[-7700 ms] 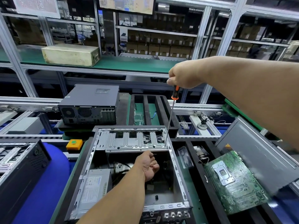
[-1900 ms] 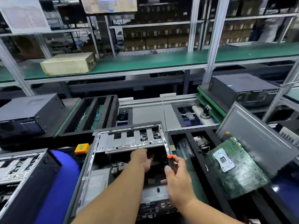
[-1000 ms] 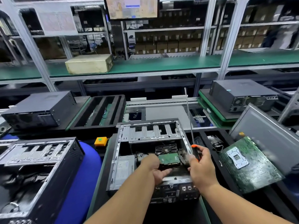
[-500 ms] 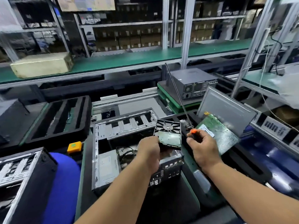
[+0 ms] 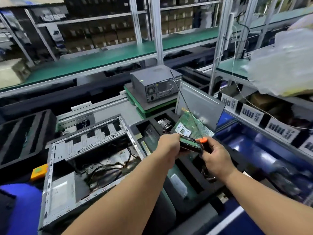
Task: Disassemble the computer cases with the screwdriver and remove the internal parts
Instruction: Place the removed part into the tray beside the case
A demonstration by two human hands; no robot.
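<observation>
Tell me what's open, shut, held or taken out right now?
open computer case: cover off, cables loose inside.
hard drive: out of the case, held over the black tray.
left hand: grips the hard drive.
right hand: holds the screwdriver.
screwdriver: shaft pointing up, not in a screw.
motherboard: removed, leaning on a grey panel.
closed computer case: still closed.

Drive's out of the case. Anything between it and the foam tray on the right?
Nothing visible. The left hand holds the drive above the tray, beside the motherboard leaning there. The right hand touches the drive, holding the screwdriver shaft up.
</observation>
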